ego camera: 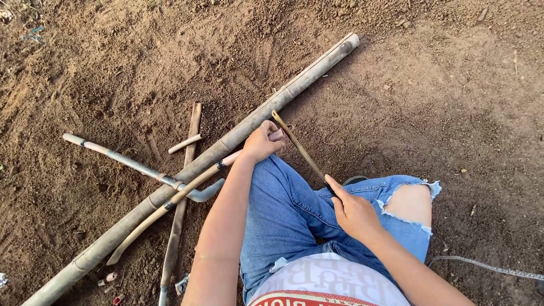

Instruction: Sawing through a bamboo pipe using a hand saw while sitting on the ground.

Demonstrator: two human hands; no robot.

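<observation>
Across the person's raised knee, a thin bamboo strip (297, 144) is lying slantwise, held at both ends. The left hand (262, 141) is clenching a pale bamboo stick (170, 201) together with the strip's far end; the right hand (352, 211) is gripping the near end, fingers (334, 187) closed on it. The strip looks already split thin and narrow; I cannot tell how much trimming remains. Just beyond, a long bamboo pole (226, 144) is lying whole on the dirt ground (442, 85), with a curved pipe (141, 167) and short offcuts (184, 144) beside it.
</observation>
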